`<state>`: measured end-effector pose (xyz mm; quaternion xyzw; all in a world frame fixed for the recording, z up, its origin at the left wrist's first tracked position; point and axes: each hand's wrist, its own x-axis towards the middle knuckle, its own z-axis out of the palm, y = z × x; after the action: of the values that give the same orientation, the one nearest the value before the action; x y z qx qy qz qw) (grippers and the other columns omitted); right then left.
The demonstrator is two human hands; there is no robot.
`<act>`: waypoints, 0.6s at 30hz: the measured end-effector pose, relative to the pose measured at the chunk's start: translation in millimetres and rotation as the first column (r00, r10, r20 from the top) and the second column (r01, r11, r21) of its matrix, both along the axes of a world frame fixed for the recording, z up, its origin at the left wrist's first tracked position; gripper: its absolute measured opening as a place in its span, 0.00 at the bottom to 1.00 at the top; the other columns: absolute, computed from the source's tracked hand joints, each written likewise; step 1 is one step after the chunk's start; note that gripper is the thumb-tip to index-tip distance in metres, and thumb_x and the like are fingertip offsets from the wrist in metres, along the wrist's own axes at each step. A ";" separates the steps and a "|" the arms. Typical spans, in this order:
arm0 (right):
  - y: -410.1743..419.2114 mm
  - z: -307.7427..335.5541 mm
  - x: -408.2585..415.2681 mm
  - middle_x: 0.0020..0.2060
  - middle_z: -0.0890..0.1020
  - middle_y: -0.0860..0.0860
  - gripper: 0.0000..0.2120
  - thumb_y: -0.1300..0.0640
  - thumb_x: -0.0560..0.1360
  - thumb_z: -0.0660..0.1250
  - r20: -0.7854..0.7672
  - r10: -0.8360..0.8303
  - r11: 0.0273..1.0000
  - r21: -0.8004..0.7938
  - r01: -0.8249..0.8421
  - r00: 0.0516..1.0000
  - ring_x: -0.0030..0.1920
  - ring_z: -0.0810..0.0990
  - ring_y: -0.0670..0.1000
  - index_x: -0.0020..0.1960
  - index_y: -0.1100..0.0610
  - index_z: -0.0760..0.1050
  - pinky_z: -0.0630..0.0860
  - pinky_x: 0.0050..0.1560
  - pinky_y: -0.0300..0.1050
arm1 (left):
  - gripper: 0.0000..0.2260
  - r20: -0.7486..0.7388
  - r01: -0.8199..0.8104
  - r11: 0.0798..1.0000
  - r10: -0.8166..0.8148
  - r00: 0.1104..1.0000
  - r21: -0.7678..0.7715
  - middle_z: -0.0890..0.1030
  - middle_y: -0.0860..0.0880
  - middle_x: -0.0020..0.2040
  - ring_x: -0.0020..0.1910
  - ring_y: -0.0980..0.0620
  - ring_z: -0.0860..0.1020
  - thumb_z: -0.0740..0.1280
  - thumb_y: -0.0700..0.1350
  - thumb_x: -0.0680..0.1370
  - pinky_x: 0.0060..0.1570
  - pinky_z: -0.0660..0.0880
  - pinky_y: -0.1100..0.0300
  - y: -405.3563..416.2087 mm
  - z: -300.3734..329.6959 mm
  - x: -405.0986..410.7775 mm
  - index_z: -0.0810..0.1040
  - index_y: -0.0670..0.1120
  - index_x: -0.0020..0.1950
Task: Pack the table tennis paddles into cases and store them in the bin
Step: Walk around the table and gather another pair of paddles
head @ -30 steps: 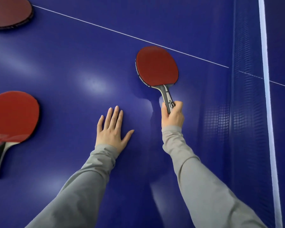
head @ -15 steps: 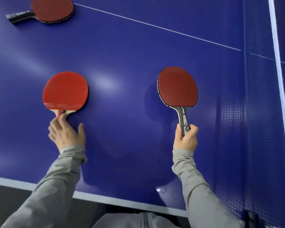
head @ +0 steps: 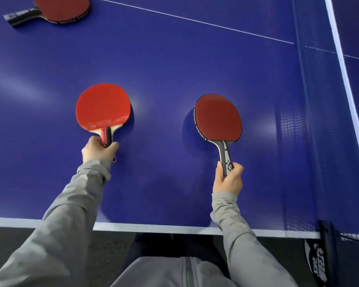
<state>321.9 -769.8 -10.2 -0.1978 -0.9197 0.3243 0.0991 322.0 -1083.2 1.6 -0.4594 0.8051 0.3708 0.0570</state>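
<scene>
A: Blue table (head: 174,75), white centre line, net (head: 298,125) off to the right. Nothing resembling a case or bin anywhere in view.

B: Yep. Left hand (head: 98,151) wrapped round the handle of the bright red paddle (head: 103,107), right hand (head: 228,179) curled round the grey handle of the darker paddle (head: 218,118). Both fists closed on a handle, no free fingers.

A: Axis-wise: both handles pointing back toward the body, blades away, long axes roughly parallel and well apart. Looks lifted just off the surface, going by the shadows, though hard to swear to it.

B: Third paddle (head: 60,8) lying far top left, handle pointing left. Nearer the left hand, but both hands full, so probably a later trip.

A: Versus half a second back: left grip now properly closed on the handle instead of just reaching it, both paddles drawn in closer to the near edge.

B: Guessing next stop is wherever the cases sit.
</scene>
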 end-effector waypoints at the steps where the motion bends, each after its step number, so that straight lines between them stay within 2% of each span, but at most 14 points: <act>1: -1.5 1.0 4.3 0.35 0.77 0.52 0.15 0.53 0.74 0.67 0.005 -0.013 1.000 -0.003 0.013 1.000 0.35 0.78 0.61 0.51 0.64 0.68 0.67 0.36 0.42 | 0.09 -0.028 -0.005 1.000 0.006 1.000 0.026 0.72 0.51 0.27 0.29 0.51 0.70 0.67 0.46 0.71 0.29 0.62 0.58 8.8 1.7 3.4 0.69 0.44 0.37; 3: -2.7 3.6 12.0 0.34 0.76 0.50 0.15 0.53 0.74 0.67 0.022 -0.034 0.999 -0.010 0.034 0.999 0.35 0.78 0.61 0.50 0.63 0.68 0.68 0.36 0.43 | 0.07 -0.072 -0.009 0.996 0.016 0.997 0.092 0.74 0.51 0.28 0.30 0.51 0.73 0.67 0.45 0.70 0.34 0.66 0.59 31.2 4.2 13.6 0.72 0.43 0.40; 4: -2.6 4.8 15.4 0.34 0.75 0.50 0.15 0.53 0.74 0.67 0.028 -0.042 0.999 -0.012 0.043 0.999 0.35 0.77 0.60 0.50 0.63 0.68 0.68 0.36 0.43 | 0.07 -0.093 -0.012 0.992 0.024 0.995 0.127 0.75 0.51 0.28 0.29 0.53 0.74 0.67 0.44 0.70 0.33 0.67 0.61 44.1 4.8 19.7 0.73 0.42 0.42; 6: -1.2 7.6 22.5 0.34 0.75 0.50 0.15 0.54 0.75 0.67 0.030 -0.054 0.998 -0.008 0.055 0.998 0.34 0.77 0.59 0.51 0.64 0.68 0.67 0.36 0.42 | 0.07 -0.141 -0.013 0.979 0.042 0.989 0.203 0.76 0.49 0.29 0.23 0.58 0.76 0.68 0.42 0.69 0.24 0.67 0.72 72.2 4.3 32.6 0.72 0.43 0.43; 8: 0.8 11.0 29.4 0.35 0.75 0.50 0.15 0.54 0.75 0.67 0.031 -0.067 0.998 -0.011 0.068 0.997 0.33 0.75 0.58 0.51 0.65 0.68 0.68 0.36 0.43 | 0.07 -0.160 -0.002 0.963 0.048 0.986 0.271 0.76 0.48 0.29 0.21 0.62 0.75 0.68 0.41 0.69 0.20 0.66 0.74 100.5 1.0 43.7 0.71 0.43 0.42; 11: 5.6 16.3 38.7 0.34 0.75 0.51 0.16 0.54 0.75 0.67 0.037 -0.093 0.995 -0.021 0.094 0.995 0.31 0.72 0.55 0.52 0.65 0.68 0.70 0.35 0.45 | 0.07 -0.126 0.027 0.938 0.018 0.992 0.344 0.76 0.49 0.30 0.19 0.56 0.76 0.68 0.43 0.68 0.20 0.69 0.72 137.0 -6.7 53.7 0.70 0.48 0.40; 13: 9.9 19.9 43.5 0.34 0.77 0.51 0.16 0.54 0.75 0.66 0.043 -0.099 0.994 -0.036 0.100 0.994 0.31 0.73 0.55 0.53 0.66 0.68 0.70 0.36 0.43 | 0.08 -0.087 0.040 0.920 -0.007 0.996 0.389 0.75 0.51 0.30 0.23 0.51 0.77 0.68 0.44 0.67 0.27 0.78 0.62 154.1 -12.3 54.9 0.70 0.49 0.41; 15: 13.7 23.5 46.8 0.35 0.77 0.51 0.17 0.54 0.75 0.67 0.035 -0.065 0.997 -0.027 0.066 0.997 0.31 0.75 0.56 0.54 0.67 0.69 0.70 0.35 0.43 | 0.09 -0.062 0.076 0.915 -0.057 0.996 0.395 0.76 0.52 0.31 0.30 0.46 0.80 0.69 0.45 0.68 0.34 0.80 0.55 164.2 -17.0 52.6 0.70 0.49 0.43; 18: 12.5 27.2 48.1 0.36 0.79 0.54 0.18 0.54 0.74 0.67 0.035 -0.025 0.999 -0.025 0.026 0.999 0.31 0.76 0.56 0.55 0.66 0.69 0.73 0.34 0.46 | 0.13 -0.100 0.120 0.903 -0.087 0.991 0.412 0.79 0.52 0.33 0.30 0.49 0.82 0.71 0.49 0.69 0.33 0.78 0.63 170.0 -22.0 47.3 0.71 0.47 0.47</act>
<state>370.0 -757.3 16.9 -0.2163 -0.9145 0.3312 0.0846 369.3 -913.2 -20.4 -0.3783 0.7321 0.5485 0.1416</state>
